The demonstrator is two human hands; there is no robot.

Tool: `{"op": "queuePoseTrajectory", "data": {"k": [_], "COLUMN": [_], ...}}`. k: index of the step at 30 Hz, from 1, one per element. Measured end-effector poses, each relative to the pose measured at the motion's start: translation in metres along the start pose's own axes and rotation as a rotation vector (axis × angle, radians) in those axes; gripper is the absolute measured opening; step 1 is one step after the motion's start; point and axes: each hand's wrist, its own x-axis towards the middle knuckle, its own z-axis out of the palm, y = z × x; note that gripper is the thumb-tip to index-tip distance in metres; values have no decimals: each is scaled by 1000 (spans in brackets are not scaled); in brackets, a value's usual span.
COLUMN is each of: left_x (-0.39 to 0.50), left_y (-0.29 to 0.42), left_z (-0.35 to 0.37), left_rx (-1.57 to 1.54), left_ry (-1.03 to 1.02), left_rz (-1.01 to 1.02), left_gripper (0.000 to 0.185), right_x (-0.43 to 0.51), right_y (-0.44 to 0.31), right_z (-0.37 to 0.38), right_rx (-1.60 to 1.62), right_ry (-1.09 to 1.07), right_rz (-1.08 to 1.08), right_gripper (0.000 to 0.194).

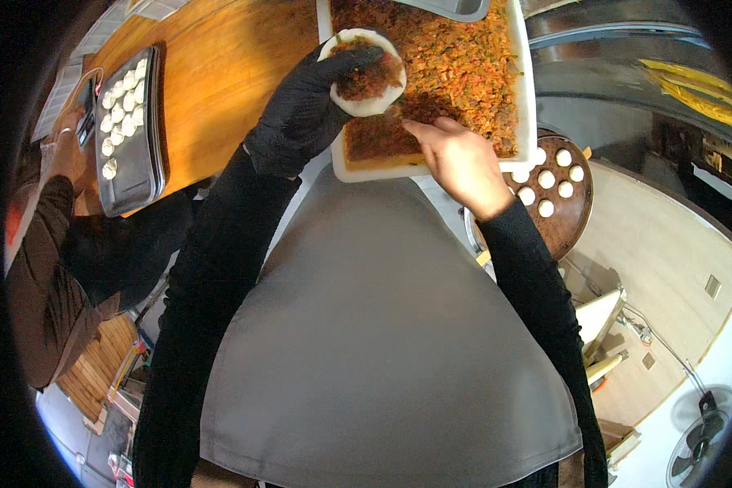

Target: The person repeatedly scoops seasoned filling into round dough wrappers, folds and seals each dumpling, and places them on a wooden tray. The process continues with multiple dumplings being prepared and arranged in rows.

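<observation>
My left hand (308, 100), in a black glove, holds a round dough wrapper (372, 105) with reddish-brown chopped filling on it; the thumb lies over the filling. Just to the right, my bare right hand (457, 155) reaches over the near part of a white plastic tub (527, 122). Its fingers point towards the wrapper. Whether they grip a small tool cannot be made out. Orange-red chopped filling (470, 73) covers much of the tub, with oily liquid at the near left corner. A metal tray (457, 7) rests at the tub's far end.
Filled buns stand on a dark tray (128, 189) at the left of the wooden table (219, 79). Beside it a co-worker's hand (67, 146) is near a phone. At the right, a round brown pan (570, 226) holds several white dough pieces. A fan (701, 445) stands lower right.
</observation>
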Motion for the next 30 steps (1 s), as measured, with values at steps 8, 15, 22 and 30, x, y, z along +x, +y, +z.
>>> {"op": "queuePoseTrajectory", "data": {"k": [8, 15, 22, 30], "left_x": [-13, -15, -18, 3], "left_y": [5, 16, 16, -31], "left_z": [8, -6, -16, 33], "left_rx": [-366, -401, 10, -1094], "left_ry": [118, -34, 125, -149], "left_rz": [-192, -136, -54, -393], "left_gripper": [42, 42, 32, 38], "right_x": [11, 5, -45, -62], "right_y": [9, 33, 31, -24], "right_z": [-15, -49, -80, -42], "right_rx": [-14, 343, 766, 649], "right_ry": [-341, -435, -250, 407], "right_rz": [-109, 52, 349, 306], "right_gripper": [31, 29, 25, 31]}}
